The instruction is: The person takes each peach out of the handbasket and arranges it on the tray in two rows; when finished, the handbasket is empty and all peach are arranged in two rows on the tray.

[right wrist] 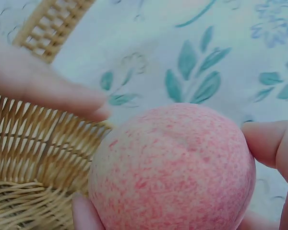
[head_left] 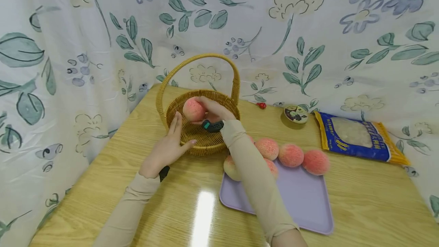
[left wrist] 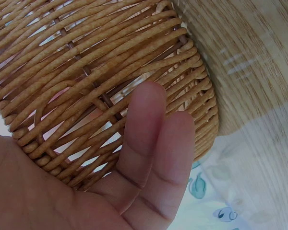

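A round wicker basket (head_left: 205, 150) with a tall arched handle stands on the wooden table. My right hand (head_left: 217, 110) grips a pink peach (head_left: 194, 109) over the basket's opening. In the right wrist view the peach (right wrist: 175, 167) fills the middle, with fingertips on both its sides. At the basket's near left side is my left hand (head_left: 168, 149), its fingers fairly straight along the rim. The left wrist view shows two fingers of the left hand (left wrist: 151, 148) against the woven wall (left wrist: 86, 62). Whether they press on it I cannot tell.
A lilac tray (head_left: 302, 201) lies to the right, partly under my right forearm. Several peaches (head_left: 290, 155) sit along its far side. Behind are a round tin (head_left: 295, 115), a small red item (head_left: 262, 105) and a blue-and-yellow packet (head_left: 356, 136). A floral curtain (head_left: 257, 18) hangs behind the table.
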